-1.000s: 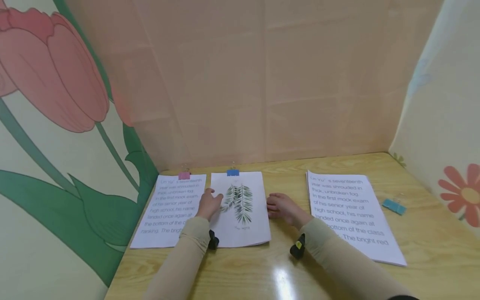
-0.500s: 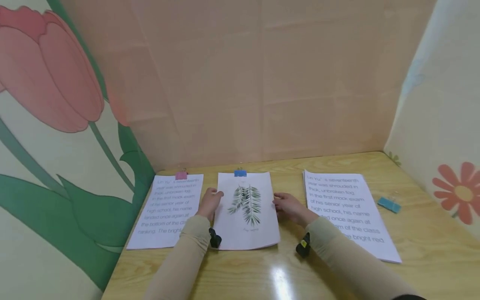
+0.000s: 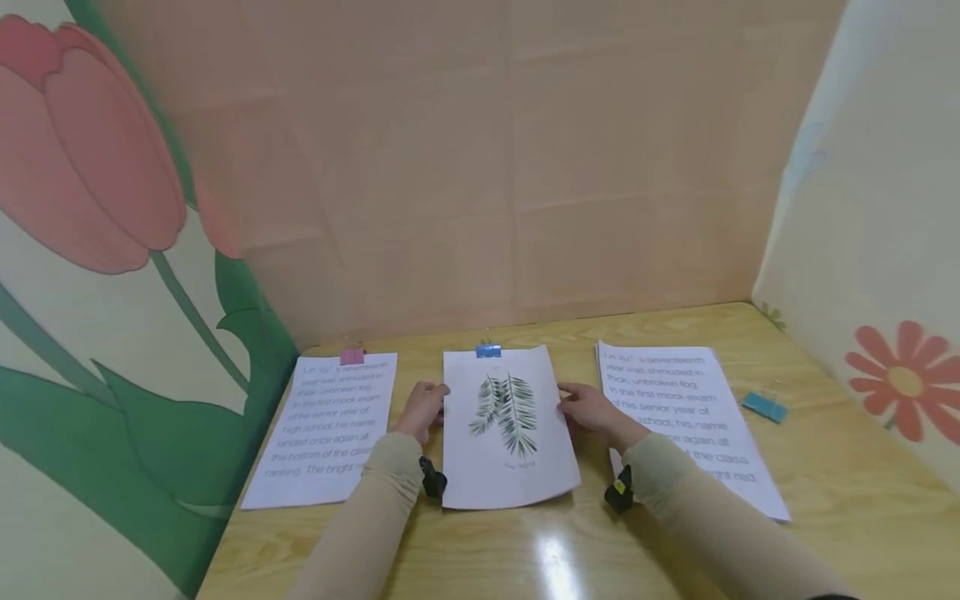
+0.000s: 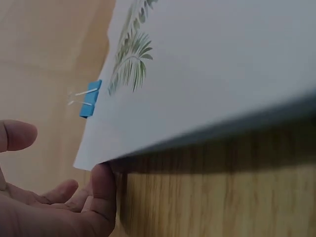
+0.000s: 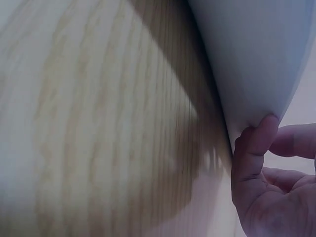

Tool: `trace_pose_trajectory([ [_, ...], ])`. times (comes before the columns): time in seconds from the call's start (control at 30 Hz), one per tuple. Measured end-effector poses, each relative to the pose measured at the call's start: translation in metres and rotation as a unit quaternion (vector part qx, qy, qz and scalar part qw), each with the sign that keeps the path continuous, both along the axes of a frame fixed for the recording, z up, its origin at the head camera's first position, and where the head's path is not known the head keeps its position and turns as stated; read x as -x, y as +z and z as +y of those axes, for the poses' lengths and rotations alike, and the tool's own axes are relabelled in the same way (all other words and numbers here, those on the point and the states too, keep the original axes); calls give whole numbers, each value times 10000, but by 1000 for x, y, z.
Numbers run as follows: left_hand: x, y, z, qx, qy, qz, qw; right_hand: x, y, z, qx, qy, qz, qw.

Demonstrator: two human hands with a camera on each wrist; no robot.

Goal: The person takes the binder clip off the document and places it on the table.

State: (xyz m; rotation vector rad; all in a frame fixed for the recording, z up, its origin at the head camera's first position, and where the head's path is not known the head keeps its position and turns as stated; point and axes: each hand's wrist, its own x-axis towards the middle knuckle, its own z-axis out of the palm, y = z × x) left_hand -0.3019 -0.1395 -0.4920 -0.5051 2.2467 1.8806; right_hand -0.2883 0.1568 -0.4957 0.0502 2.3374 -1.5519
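A paper stack with a printed green palm leaf (image 3: 510,483) is between my hands, a blue binder clip (image 3: 488,351) on its far edge. Its near edge bows and its side stands off the table. My left hand (image 3: 422,410) is at the left edge; in the left wrist view its thumb touches the paper's edge while the other fingers stay apart from it. My right hand (image 3: 595,408) pinches the right edge between thumb and finger, as the right wrist view shows. The far fingers of that hand are partly hidden.
On the left lies a printed text stack (image 3: 322,433) with a pink binder clip (image 3: 352,357). Another text stack (image 3: 663,375) lies on the right, partly under my right forearm. A teal binder clip (image 3: 765,407) lies loose beyond it. Walls border the wooden table (image 3: 495,550).
The palm-leaf stack has shifted right relative to the left text stack, with its near edge lifting and bowing. My right hand has moved right along with it, and my left hand stays beside its left edge.
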Motion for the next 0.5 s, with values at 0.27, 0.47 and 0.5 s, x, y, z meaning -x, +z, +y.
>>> trace_pose_trajectory([
  [0.27, 7, 5, 3, -225, -744, -338, 9964, -1, 4, 12, 154, -4, -47, 9999],
  [0.47, 13, 6, 6, -107, -1022, -481, 9935, -1, 3, 19, -259, -141, -92, 9995],
  [0.5, 15, 6, 6, -109, -1019, -486, 9935, -1, 3, 20, -267, -164, -122, 9994],
])
